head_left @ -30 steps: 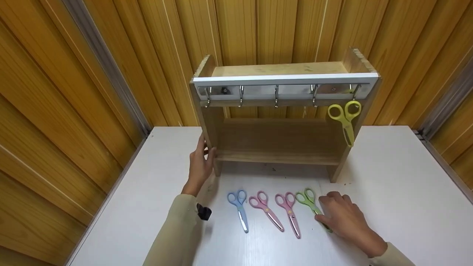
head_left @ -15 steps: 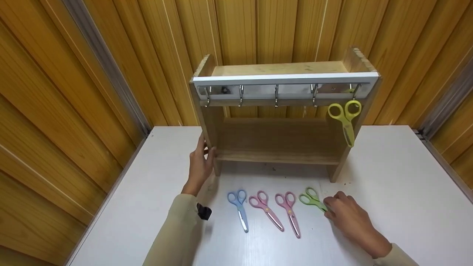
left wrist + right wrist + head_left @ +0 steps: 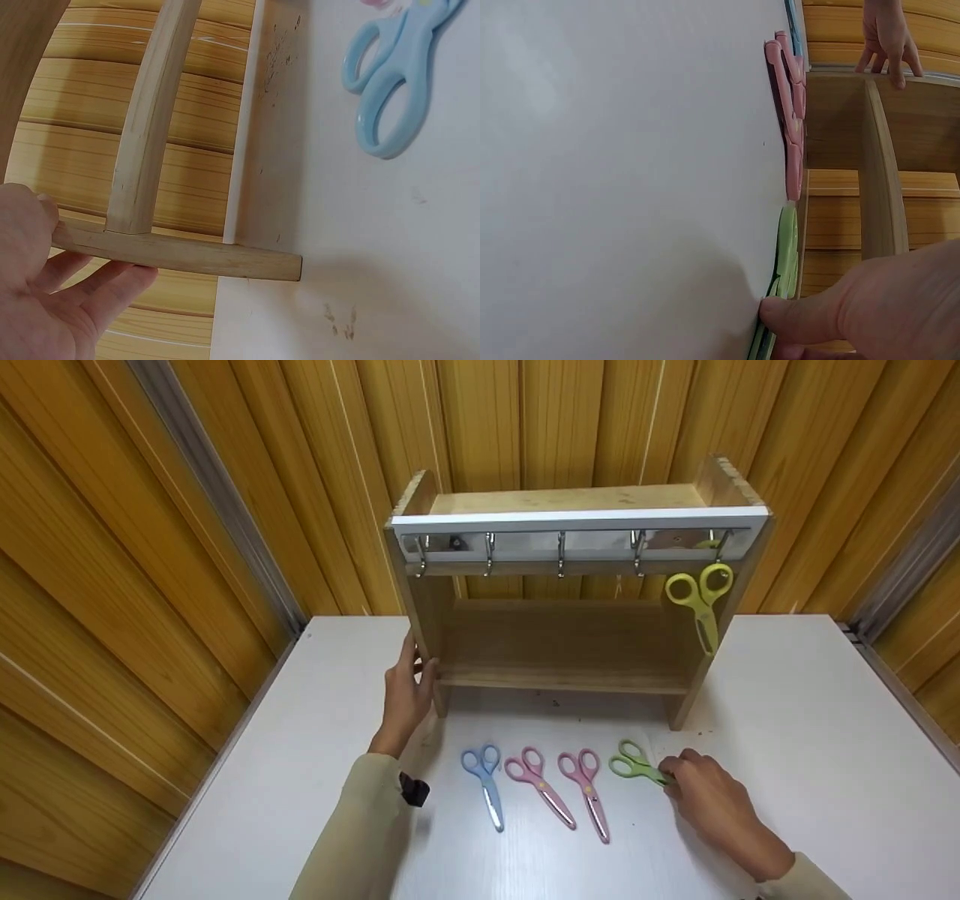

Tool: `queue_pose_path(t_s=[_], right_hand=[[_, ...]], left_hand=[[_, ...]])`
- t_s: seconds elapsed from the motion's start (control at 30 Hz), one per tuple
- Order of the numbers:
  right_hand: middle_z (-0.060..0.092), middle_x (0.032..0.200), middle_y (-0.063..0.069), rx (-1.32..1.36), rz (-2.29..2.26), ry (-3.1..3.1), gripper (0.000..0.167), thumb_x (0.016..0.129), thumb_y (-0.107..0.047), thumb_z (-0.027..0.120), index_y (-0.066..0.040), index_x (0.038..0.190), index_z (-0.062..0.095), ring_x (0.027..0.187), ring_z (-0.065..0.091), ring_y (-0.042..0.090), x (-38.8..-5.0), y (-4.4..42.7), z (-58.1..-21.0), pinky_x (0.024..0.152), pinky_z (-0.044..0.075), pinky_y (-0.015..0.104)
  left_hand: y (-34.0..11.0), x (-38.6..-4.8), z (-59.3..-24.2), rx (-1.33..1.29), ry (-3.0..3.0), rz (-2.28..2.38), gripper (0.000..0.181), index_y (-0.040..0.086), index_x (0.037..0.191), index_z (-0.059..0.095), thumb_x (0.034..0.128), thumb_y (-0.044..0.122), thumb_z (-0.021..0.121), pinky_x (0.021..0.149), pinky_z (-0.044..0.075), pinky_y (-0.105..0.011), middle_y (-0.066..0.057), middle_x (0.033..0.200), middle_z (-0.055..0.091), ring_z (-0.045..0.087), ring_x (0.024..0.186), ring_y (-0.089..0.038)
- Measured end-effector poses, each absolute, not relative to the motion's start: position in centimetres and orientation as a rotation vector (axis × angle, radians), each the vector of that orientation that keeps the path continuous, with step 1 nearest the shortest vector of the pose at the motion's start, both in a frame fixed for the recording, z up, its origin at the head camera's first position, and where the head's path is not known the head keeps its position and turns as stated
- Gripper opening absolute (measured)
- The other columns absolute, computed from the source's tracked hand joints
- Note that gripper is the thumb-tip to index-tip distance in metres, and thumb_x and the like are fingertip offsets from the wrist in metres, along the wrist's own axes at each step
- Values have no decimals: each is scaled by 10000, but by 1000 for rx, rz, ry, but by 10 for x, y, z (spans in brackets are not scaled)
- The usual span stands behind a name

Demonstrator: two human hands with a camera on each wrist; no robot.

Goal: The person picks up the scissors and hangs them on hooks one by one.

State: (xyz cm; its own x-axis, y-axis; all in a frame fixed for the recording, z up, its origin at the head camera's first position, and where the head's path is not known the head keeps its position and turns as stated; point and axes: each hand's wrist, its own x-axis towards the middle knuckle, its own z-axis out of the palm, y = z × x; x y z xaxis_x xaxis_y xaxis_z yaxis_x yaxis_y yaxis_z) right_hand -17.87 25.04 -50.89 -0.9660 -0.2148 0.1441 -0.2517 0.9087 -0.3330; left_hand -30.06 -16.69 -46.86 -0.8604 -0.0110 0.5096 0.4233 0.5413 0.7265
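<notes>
My left hand holds the left side panel of a small wooden shelf, thumb at its front edge and fingers on the outer side. In the left wrist view, the panel runs between thumb and fingers. On the table, my right hand pinches the green scissors by the blade end, with the handle loops pointing left. The right wrist view has the thumb on the green scissors; the blade tips are hidden. Yellow scissors hang by one loop from the rightmost hook of the shelf's rail.
Left of the green scissors lie two pink scissors and blue scissors on the white table. Several metal hooks line the rail across the shelf's upper front. Wood-panelled walls stand behind and beside.
The right hand has shifted slightly right and taken the green scissors by the blades, turning them so they point more sideways. The left hand stays on the shelf.
</notes>
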Motion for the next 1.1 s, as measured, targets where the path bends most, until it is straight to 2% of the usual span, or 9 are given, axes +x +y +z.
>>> queue_pose_path(t_s=[0.4, 0.57, 0.73, 1.1], right_hand=[[592, 790, 25, 344, 606, -3012, 212, 787, 78, 793, -53, 950, 765, 748, 557, 200, -181, 253, -507, 530, 491, 381], [598, 812, 19, 348, 644, -3008, 211, 789, 72, 803, -45, 962, 769, 766, 565, 188, -181, 254, -505, 553, 501, 382], [580, 802, 7, 359, 672, -2992, 203, 780, 70, 819, -61, 922, 756, 736, 542, 167, -181, 254, -504, 556, 481, 367], [670, 776, -17, 350, 726, -3032, 174, 791, 69, 811, -72, 864, 740, 723, 568, 159, -184, 256, -500, 574, 491, 368]], left_hand=[[-167, -300, -469, -336, -2326, -1265, 666, 161, 1639, 248, 1058, 78, 563, 946, 591, -435, -160, 1529, 510, 634, 1242, -356], [-167, -300, -470, -362, -2301, -1259, 652, 135, 1627, 269, 1053, 65, 570, 955, 583, -475, -174, 1518, 518, 626, 1249, -373], [-167, -301, -469, -367, -2289, -1245, 634, 114, 1611, 295, 1047, 49, 576, 956, 581, -488, -187, 1494, 540, 631, 1238, -385], [-166, -300, -468, -340, -2314, -1262, 652, 146, 1626, 274, 1051, 57, 569, 972, 577, -448, -158, 1529, 510, 623, 1254, -366]])
